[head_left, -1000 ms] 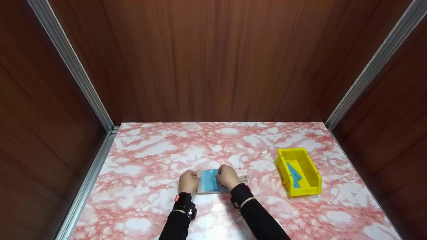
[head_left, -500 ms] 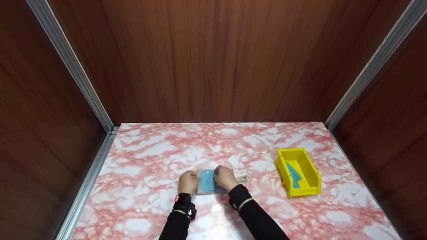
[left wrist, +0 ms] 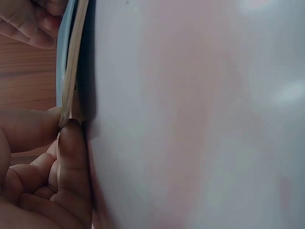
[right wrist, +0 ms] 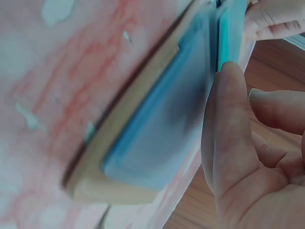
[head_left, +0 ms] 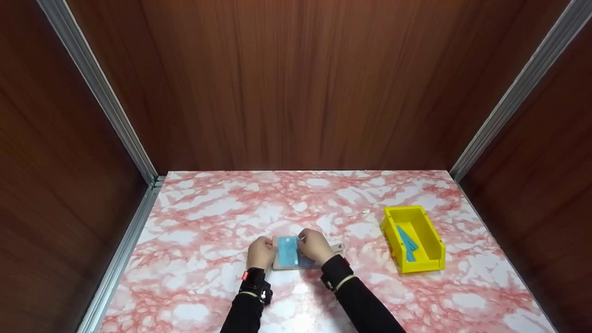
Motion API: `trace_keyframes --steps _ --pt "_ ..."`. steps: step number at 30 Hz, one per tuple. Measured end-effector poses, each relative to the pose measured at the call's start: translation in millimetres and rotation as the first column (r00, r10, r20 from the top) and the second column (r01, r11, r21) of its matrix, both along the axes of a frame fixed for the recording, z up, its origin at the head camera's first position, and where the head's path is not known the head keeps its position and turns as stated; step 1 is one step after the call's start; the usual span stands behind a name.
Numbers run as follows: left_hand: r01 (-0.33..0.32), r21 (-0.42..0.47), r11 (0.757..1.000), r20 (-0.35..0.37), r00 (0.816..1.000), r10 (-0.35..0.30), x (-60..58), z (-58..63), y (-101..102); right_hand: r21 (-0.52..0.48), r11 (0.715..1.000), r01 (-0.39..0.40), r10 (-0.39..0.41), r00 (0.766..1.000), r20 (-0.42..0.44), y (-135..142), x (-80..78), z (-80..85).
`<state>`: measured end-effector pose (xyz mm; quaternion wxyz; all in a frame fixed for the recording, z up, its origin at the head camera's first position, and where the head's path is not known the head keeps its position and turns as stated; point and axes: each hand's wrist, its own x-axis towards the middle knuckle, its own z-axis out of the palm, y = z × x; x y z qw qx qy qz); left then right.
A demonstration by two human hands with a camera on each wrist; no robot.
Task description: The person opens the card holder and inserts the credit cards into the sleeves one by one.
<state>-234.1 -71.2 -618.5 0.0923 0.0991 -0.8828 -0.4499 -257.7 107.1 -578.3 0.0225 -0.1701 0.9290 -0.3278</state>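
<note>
Head view is showing a small wooden board (right wrist: 109, 193) lying on the pink and white bench (head_left: 208, 208), with a blue page (head_left: 287, 252) on top, between the two hands. The board is stretching its long side from left to right, and its handle (head_left: 340, 247) is poking out on the right. The page is running the other way, with its longer side going away from the person. The left hand (head_left: 261, 253) is pinching the board's left edge, with a finger and thumb squeezing the wood. The right hand (head_left: 316, 246) is hanging over the handle side, its fingertips at the page's right edge; I cannot tell if that grip is pinching the page or only touching it. What seems to matter most for moving the page is this: it is lying to the left of the right grip, and its right edge is nearer the right hand. A see-through blue pocket (right wrist: 152, 138) is lying on the board beside the right fingers. Farther right, a yellow bin (head_left: 423, 267) is standing well apart from both hands, with blue strips (head_left: 407, 240) lying inside.
</note>
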Motion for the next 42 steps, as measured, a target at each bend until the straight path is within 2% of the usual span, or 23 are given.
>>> trace_keyframes --steps 4,12,19,22,34,42 --pt "0.006 -0.006 1.000 -0.014 1.000 -0.006 0.3 0.7 0 -0.030 1.000 -0.005 0.006 0.999 0.034 8 -0.4 7.2" --pt "0.005 -0.003 1.000 -0.003 1.000 -0.005 0.5 0.8 0 -0.073 0.997 0.038 -0.032 0.997 0.069 23 -3.0 13.3" --pt "-0.002 0.002 1.000 0.014 1.000 0.002 1.8 2.9 2 -0.003 0.997 0.078 -0.078 0.997 -0.018 37 -3.4 18.3" --pt "0.001 0.005 1.000 0.022 1.000 -0.001 2.0 4.1 2 0.012 0.995 0.095 -0.095 0.995 -0.007 45 -3.6 24.0" --pt "0.014 0.002 1.000 0.009 1.000 -0.014 1.9 3.5 0 -0.021 0.985 0.172 -0.173 0.983 -0.057 89 -7.6 42.0" --pt "0.007 0.009 1.000 0.004 1.000 -0.007 1.4 3.5 1 -0.018 0.974 0.225 -0.226 0.970 -0.088 130 -11.1 50.8"
